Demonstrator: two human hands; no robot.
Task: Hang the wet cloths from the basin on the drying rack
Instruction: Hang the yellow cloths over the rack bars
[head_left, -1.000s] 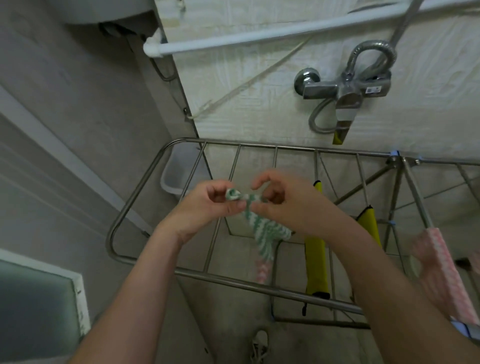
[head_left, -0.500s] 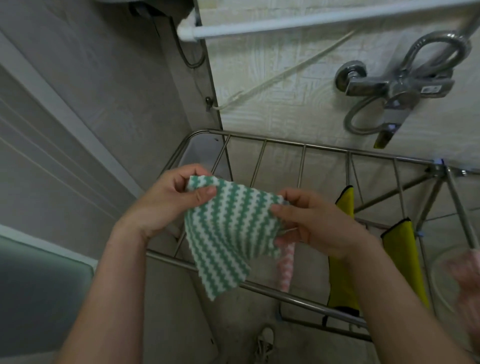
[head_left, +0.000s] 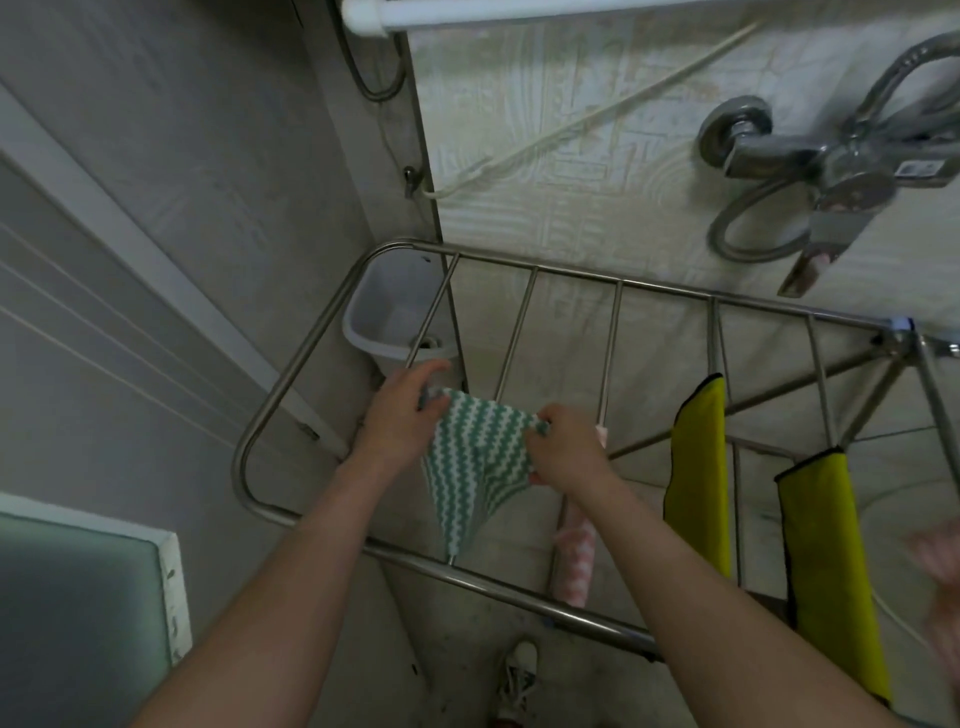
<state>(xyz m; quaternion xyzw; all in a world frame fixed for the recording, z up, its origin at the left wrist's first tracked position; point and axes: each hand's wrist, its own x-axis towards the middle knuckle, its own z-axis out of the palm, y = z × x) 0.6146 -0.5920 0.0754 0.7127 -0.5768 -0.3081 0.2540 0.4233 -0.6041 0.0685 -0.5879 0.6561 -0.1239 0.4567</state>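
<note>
Head view, looking down over a steel drying rack (head_left: 291, 400) set against a pale textured wall.

Left hand (head_left: 402, 415): fingers curled and pinched on the far-left corner of a green-and-white zigzag cloth (head_left: 475, 462). Right hand (head_left: 563, 449): closed, pinching the cloth's right edge. The cloth is stretched between the two hands along its top edge; the rest sags in a point toward the rack's near rail. It sits over the left part of the rack, about level with the rungs. Cannot tell whether it already rests on a rung or is held just above.

Other cloths on the rack: a pink-and-white cloth (head_left: 574, 561) hangs just right of the striped one, mostly behind the right forearm. Further right, two yellow cloths with dark edging hang folded over separate rungs, the left one (head_left: 698, 467) farther, the right one (head_left: 826, 566) nearer and lower. Something pink at the far right edge of the frame is too blurred to identify.

Surroundings: a small grey plastic bin (head_left: 387, 312) stands on the floor below the rack's far-left corner. A chrome tap with a looped hose (head_left: 826, 171) is mounted on the wall, upper right. A white pipe (head_left: 519, 13) runs along the top. A frosted pane (head_left: 78, 603) shows at near left. A shoe (head_left: 517, 680) is on the floor below the near rail.
</note>
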